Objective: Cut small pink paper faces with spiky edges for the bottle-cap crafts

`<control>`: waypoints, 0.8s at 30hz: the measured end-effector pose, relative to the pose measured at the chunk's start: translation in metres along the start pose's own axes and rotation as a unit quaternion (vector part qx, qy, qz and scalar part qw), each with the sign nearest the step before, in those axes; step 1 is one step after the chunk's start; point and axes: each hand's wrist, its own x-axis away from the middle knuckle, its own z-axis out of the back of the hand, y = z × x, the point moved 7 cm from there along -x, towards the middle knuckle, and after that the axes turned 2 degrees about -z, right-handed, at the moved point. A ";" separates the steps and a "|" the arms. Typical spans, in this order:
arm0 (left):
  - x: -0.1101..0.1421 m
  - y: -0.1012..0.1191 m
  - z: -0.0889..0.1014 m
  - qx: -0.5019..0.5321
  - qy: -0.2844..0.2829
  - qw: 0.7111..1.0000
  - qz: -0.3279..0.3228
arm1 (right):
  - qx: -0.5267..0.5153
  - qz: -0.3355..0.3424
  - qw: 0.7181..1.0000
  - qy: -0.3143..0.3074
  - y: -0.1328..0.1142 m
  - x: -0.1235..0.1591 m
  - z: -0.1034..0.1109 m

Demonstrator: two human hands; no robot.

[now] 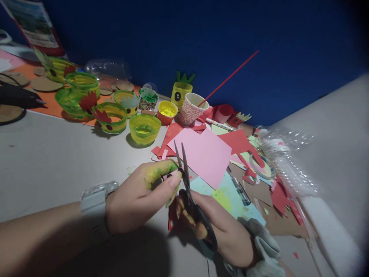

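Note:
My right hand point(201, 215) grips black-handled scissors point(186, 169), its fingers through the handle loops. The blades point away from me and stand slightly apart. Just left of them, my left hand point(147, 192), smeared with yellow and green paint, pinches a small piece of paper point(168, 176). Pink and a dark patch show on that piece; most of it is hidden by my fingers. The dark edge at my fingertips lies right by the blades. Beyond the scissors lies a pink paper sheet point(204, 154), partly over red paper. Light blue paper point(227, 192) with a yellow-green stain is beside my right hand.
Yellow-green painted bowls point(145, 130) stand at the back left, near a cup of yellow paint point(167, 110). A patterned cup point(191, 109) holds a red stick point(230, 77). A clear plastic bottle point(291, 169) lies right, beside paper scraps. A black-bodied tool point(17, 96) is far left.

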 end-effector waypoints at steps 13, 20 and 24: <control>-0.001 0.002 0.002 -0.038 0.011 0.999 -0.007 | -0.011 0.002 1.000 -0.005 0.002 -0.001 -0.001; -0.002 0.001 0.001 -0.021 0.005 1.000 -0.003 | -0.030 -0.003 0.999 -0.015 0.004 0.001 -0.002; 0.000 -0.001 0.002 -0.038 0.009 0.999 0.000 | -0.027 -0.008 1.000 -0.011 0.003 -0.001 -0.003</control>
